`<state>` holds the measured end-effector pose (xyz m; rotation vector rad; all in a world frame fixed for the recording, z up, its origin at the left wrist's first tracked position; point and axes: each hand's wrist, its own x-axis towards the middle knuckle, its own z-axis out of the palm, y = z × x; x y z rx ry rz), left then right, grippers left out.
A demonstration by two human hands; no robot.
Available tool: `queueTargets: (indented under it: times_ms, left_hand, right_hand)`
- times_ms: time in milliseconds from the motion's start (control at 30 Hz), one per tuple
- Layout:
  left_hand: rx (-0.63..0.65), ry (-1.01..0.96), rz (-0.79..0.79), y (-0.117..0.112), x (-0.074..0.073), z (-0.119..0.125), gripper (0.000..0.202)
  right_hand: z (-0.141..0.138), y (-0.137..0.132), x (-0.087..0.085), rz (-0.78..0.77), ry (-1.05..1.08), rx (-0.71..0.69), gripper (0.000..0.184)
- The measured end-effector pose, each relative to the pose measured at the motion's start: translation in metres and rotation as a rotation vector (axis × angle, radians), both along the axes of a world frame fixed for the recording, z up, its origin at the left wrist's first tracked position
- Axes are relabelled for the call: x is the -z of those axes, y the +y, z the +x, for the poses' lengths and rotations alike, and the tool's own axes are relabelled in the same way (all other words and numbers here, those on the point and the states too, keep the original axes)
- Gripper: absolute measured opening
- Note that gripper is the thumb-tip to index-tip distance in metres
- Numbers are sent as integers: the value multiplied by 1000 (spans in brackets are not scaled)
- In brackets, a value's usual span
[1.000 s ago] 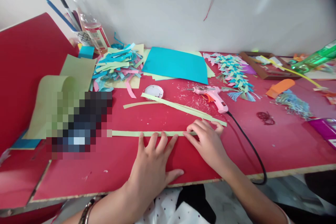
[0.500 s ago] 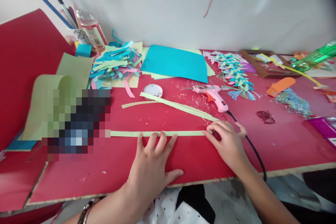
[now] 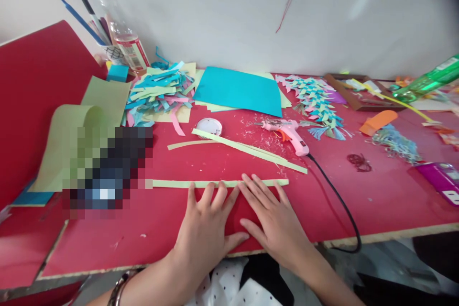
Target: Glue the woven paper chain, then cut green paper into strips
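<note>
A narrow light-green paper strip [image 3: 172,183] lies straight across the red tabletop [image 3: 158,229]. My left hand [image 3: 206,222] rests on it with spread fingers, the fingertips pressing the strip's middle. Beside it, my right hand [image 3: 268,217] lies open too, its fingertips on the strip's right half. The two index fingers nearly meet, and neither hand grasps anything. Just beyond are more green strips [image 3: 247,149], lying at a slant, one end over a round white lid [image 3: 209,127].
A pink glue gun [image 3: 292,135] with a black cord lies behind my right hand. Farther back are a blue paper sheet [image 3: 238,90], a heap of cut strips [image 3: 161,88] and a braided paper piece [image 3: 315,98]. A clear bottle [image 3: 132,50] stands at back left.
My right hand has let go of the strip's right end and moved left, and now lies flat on the strip beside my left hand. The left hand has stayed in place.
</note>
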<state>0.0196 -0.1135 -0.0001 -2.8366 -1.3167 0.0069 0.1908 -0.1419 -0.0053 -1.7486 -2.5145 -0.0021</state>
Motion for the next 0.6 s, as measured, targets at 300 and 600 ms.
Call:
queueTargets:
  times_ms: [300,600]
  left_hand:
    - [8,-70,-36,5,-3,-15,63]
    - [-58,-85,-55,12,-5,-51,60]
  right_hand:
    - [1,-2,7,-64,19,22,59]
    - [1,-3,8,-67,-12,25,58]
